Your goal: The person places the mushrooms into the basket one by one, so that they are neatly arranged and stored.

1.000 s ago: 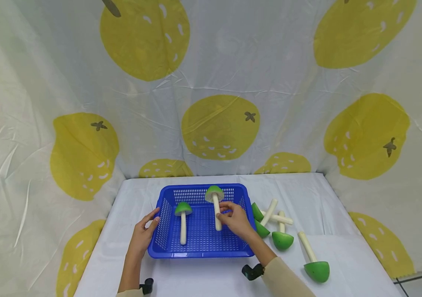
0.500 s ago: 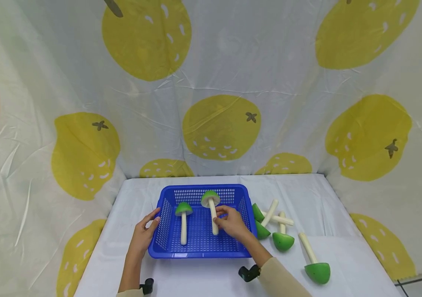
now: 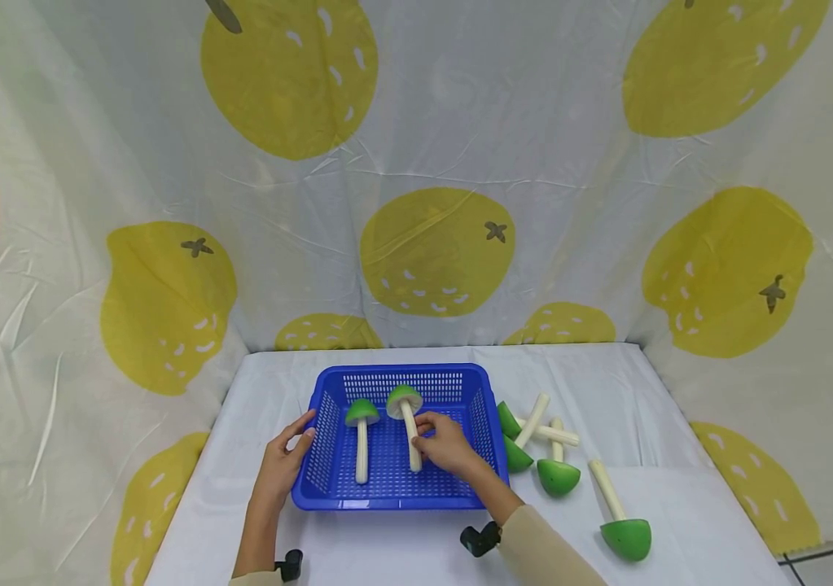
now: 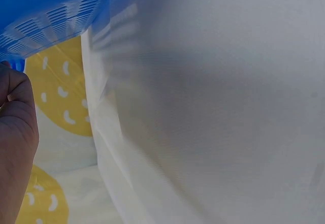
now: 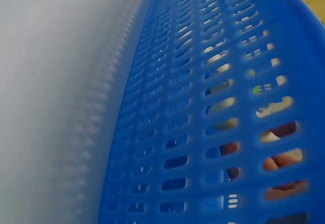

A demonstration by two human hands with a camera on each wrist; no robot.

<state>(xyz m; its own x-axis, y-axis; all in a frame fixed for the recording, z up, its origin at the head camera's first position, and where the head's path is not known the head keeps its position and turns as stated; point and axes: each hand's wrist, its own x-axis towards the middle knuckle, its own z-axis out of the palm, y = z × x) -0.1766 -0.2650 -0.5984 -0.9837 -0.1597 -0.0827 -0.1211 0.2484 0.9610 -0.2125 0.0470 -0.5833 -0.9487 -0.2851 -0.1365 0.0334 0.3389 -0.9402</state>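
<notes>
In the head view a blue plastic basket [image 3: 387, 503] stands on the white-covered table. My left hand [image 3: 282, 460] holds its left rim, also visible at the edge of the left wrist view. Over the inside of the basket, my right hand [image 3: 445, 446] pinches the pale stem of a green-capped toy mushroom [image 3: 409, 419], cap pointing away. Left of it, a similar mushroom [image 3: 361, 443] lies in the basket. Whether the held one touches the basket floor, I cannot tell. The slotted basket wall [image 5: 198, 112] fills much of the right wrist view, with bits of fingers showing through.
Several more green-capped mushrooms lie right of the basket, some crossed in a pile [image 3: 533, 423] against its side. One lone mushroom [image 3: 624, 537] lies nearer the front right. A lemon-print curtain [image 3: 438, 252] surrounds the table's back and sides.
My right hand has moved left and slightly towards me with the mushroom, bringing it closer to the one lying in the basket. My left hand has stayed at the rim.
</notes>
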